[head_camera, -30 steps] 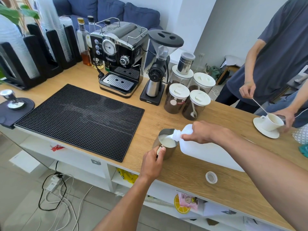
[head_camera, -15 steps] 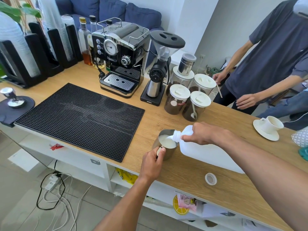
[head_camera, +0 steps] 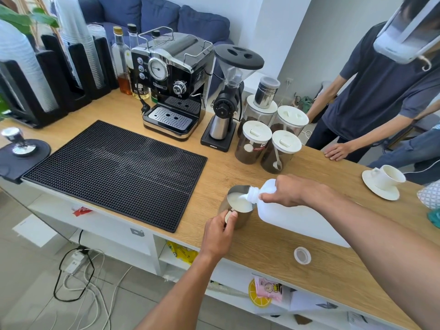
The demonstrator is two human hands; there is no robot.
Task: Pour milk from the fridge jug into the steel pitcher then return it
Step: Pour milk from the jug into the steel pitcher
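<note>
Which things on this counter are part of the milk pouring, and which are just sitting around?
In use:
jug, tipped, in right hand
pitcher, milk inside, steadied by left hand
jug cap, off, on the counter

Lying about:
espresso machine
grinder
coffee jars
black mat
cup and saucer
tamper

The scene is lit brightly and evenly by soft daylight; its source cannot be told. Only faint, soft shadows are cast on the wooden table under the jug and beside the jars. Small highlights are seen on the chrome of the espresso machine and on the rubber mat. Straight lines are bent toward the edges by the wide lens, and the forearms are stretched at the bottom. The centre is sharp; no motion blur is noticed.
</note>
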